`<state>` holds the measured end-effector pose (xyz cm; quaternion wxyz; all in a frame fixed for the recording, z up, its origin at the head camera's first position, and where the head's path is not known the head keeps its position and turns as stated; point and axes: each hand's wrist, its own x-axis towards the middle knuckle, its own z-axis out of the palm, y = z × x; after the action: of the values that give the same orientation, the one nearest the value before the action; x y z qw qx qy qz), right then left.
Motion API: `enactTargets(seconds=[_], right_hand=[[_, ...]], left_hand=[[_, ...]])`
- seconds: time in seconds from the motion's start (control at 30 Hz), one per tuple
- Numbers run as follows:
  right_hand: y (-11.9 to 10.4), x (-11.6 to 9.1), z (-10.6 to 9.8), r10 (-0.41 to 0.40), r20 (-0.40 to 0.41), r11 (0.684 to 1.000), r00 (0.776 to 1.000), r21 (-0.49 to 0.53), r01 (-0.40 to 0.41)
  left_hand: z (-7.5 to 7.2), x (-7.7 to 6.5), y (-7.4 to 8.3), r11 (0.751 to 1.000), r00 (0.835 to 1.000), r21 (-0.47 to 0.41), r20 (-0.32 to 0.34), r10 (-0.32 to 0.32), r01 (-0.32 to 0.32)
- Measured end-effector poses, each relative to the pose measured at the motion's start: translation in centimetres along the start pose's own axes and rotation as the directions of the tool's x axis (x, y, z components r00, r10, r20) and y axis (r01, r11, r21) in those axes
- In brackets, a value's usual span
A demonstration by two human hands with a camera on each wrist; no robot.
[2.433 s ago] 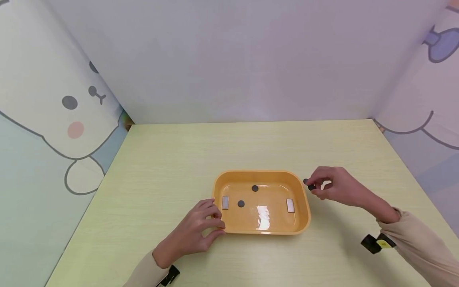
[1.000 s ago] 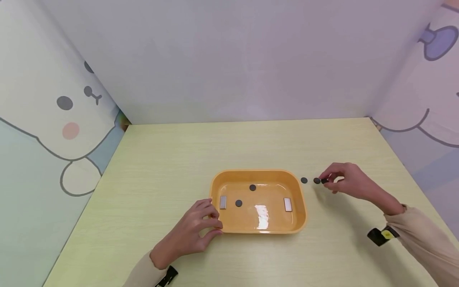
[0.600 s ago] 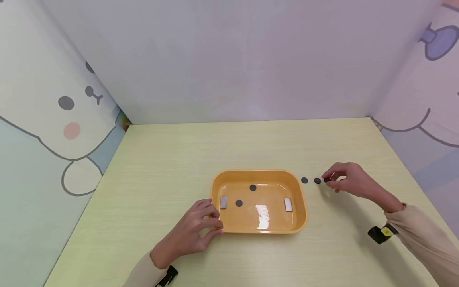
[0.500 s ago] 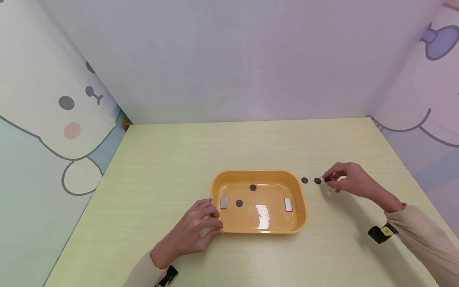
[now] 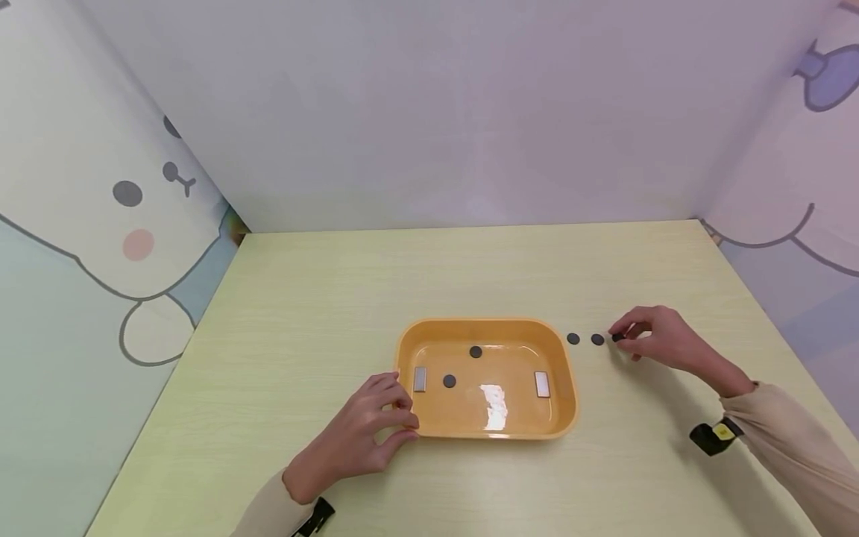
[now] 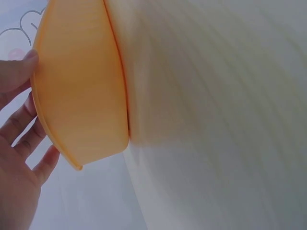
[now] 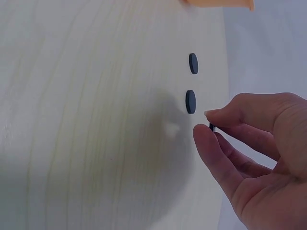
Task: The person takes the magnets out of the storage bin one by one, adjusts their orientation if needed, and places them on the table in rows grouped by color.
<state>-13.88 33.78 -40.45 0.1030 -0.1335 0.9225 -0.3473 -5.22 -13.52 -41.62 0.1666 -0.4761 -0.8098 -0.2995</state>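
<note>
My left hand [image 5: 376, 425] grips the rim of a yellow-orange plastic tray [image 5: 523, 414] at its near left corner; the left wrist view shows fingers along the tray's edge. On the table right of the tray, my right hand [image 5: 661, 339] pinches a small black disc [image 5: 618, 338] between thumb and fingertip. Only a dark sliver of that disc [image 7: 212, 127] shows in the right wrist view. Two more black discs lie flat in a row between tray and hand: one by the tray [image 5: 573, 338], the other close to my fingertips [image 5: 597, 339].
Inside the tray lie two dark discs, one farther back [image 5: 476, 351] and one left of the middle [image 5: 450, 381]. A grey rectangular piece [image 5: 420, 379] sits at its left end and a white one [image 5: 542, 384] at its right. A pale wall [image 5: 470, 149] stands behind the table [image 5: 322, 298].
My right hand has moved right, away from the tray's edge. A second disc now lies apart on the table, and a third is in my fingers. The left hand stays on the rim.
</note>
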Motion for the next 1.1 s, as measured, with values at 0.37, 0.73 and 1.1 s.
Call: enactTargets(seconds=[0.37,0.73,1.1], right_hand=[[1.0,0.3,0.3,0.061,-0.026,0.997,0.998,-0.05,-0.063],[1.4,0.4,0.6,0.076,-0.031,0.996,0.997,-0.053,-0.077],[1.4,0.5,0.7,0.08,-0.015,0.994,0.997,-0.073,-0.081]], left_hand=[[0.0,0.1,0.1,1.0,1.0,-0.003,0.01,-0.008,0.008],[0.1,0.0,0.0,1.0,1.0,-0.006,0.006,-0.005,0.005],[0.0,0.0,0.0,1.0,1.0,-0.006,0.007,0.0,0.001]])
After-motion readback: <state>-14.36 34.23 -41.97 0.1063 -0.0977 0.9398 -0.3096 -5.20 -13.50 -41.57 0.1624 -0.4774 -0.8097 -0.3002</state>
